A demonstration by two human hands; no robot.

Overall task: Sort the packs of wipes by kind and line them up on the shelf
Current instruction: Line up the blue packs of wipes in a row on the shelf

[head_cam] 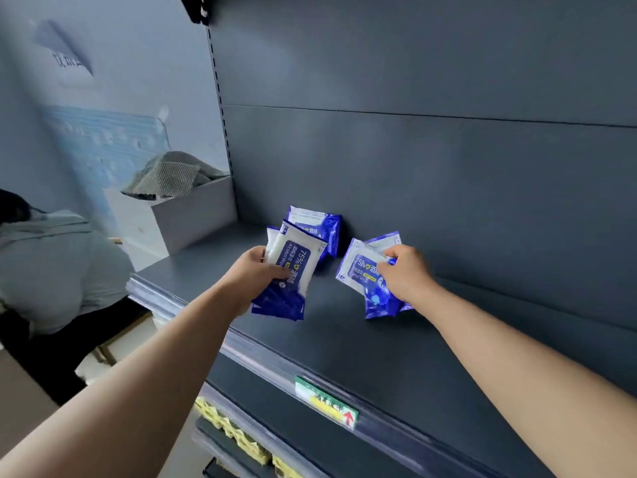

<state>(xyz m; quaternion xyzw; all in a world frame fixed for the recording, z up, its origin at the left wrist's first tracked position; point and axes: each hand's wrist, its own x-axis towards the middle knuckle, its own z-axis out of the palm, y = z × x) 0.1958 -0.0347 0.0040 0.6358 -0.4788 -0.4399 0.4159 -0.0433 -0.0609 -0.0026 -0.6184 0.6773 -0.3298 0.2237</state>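
Both the left hand and right hand grip wipe packs above the shelf; grey box at its left holds striped cloth.

There are at least five blue wipe packs, one grey box and one price label in sight.

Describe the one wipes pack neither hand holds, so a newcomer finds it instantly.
Start at the dark shelf and follow it to its back panel. Just behind the bundle in the left hand, a blue and white pack stands at that panel. Unlike that bundle and the packs in the right hand, no hand grips it.
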